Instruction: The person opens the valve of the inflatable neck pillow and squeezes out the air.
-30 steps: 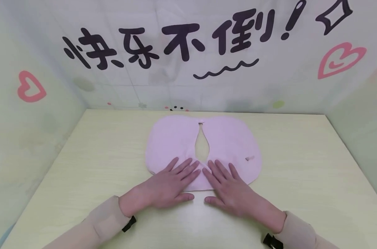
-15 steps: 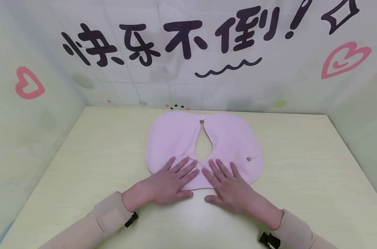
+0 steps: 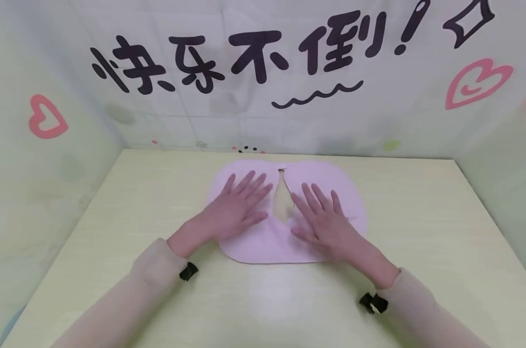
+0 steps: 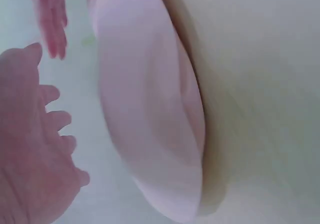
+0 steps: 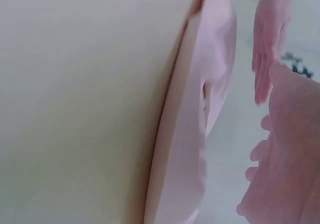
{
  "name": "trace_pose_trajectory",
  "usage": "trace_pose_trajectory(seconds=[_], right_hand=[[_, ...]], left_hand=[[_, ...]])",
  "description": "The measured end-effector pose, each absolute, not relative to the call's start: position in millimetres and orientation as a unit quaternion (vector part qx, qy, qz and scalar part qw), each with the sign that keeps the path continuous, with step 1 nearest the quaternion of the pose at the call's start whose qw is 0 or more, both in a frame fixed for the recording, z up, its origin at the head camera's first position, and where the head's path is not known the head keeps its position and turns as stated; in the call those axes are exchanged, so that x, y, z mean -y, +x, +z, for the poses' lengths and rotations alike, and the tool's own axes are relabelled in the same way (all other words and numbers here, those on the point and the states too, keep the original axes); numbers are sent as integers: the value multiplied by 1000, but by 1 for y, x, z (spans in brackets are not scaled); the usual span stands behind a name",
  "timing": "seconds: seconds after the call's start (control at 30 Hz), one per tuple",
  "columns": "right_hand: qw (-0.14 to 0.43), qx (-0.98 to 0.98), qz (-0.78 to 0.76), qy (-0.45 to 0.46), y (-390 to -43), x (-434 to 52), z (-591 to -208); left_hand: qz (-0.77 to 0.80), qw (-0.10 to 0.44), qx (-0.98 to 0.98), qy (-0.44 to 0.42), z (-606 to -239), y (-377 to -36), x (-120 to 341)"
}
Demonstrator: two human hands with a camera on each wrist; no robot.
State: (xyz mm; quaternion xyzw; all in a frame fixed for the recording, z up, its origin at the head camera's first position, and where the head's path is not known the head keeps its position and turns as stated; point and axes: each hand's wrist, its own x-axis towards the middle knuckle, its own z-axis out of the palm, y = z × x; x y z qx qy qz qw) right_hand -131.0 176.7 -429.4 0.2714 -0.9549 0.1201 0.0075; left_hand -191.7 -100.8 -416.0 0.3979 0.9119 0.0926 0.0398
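A pink cloth bib (image 3: 267, 246) lies flat on the table, with a teardrop-shaped opening down its middle that narrows at the far edge. Above its left half hovers my left hand (image 3: 232, 212), palm down with fingers straight. My right hand (image 3: 328, 224) is held over the right half in the same way, fingers extended. Both wrist views show a gap between the hands and the bib (image 4: 145, 99), so neither hand touches it. In the right wrist view, the near edge of the bib (image 5: 185, 149) curves up slightly from the table. Neither hand holds anything.
The pale wooden table (image 3: 419, 217) is enclosed by a back wall (image 3: 193, 125) and two side walls of printed fabric. Black characters and pink hearts decorate them. Small black clips (image 3: 189, 271) hang by the sleeve cuffs.
Both hands were resting on the bib's near edge beside the opening. They have since lifted off and moved forward over its two halves, the left hand farther than the right.
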Motion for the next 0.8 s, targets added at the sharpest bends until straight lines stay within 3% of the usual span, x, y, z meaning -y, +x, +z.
trace_pose_trajectory(seconds=[0.1, 0.27, 0.8], right_hand=[[12, 967, 117, 226, -152, -181, -430], [6, 977, 78, 198, -170, -185, -438], [-60, 982, 60, 171, -176, -186, -453]], left_hand=[[96, 29, -926, 365, -426, -210, 99], [86, 57, -941, 322, -439, -222, 94], [53, 95, -943, 315, -442, -225, 96]])
